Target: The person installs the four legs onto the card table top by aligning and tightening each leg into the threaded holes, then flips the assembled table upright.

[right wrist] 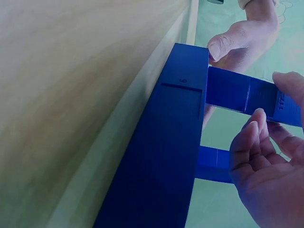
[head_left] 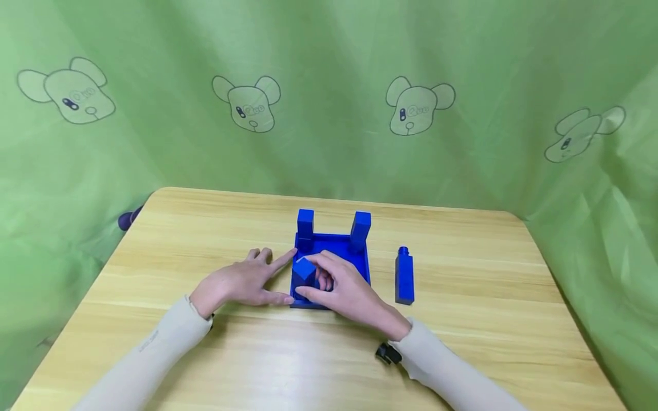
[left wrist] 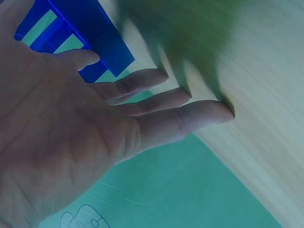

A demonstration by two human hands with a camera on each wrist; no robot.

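Note:
A blue square base with a raised rim (head_left: 329, 237) lies on the table, with two blue square posts (head_left: 305, 222) standing at its far corners. At its near left corner, my right hand (head_left: 344, 288) pinches a third blue post (right wrist: 228, 88) between thumb and fingers. That post stands upright, turned so its sides are out of line with the base. My left hand (head_left: 247, 279) is spread at the base's left side, its thumb and index finger touching the rim. In the left wrist view, the other fingers (left wrist: 185, 121) reach out straight.
A loose blue post (head_left: 404, 278) with a threaded end lies on the wooden table (head_left: 462, 342), right of the base. Green curtains (head_left: 329, 142) hang around the table. Something dark purple (head_left: 125, 220) shows beyond the table's left edge.

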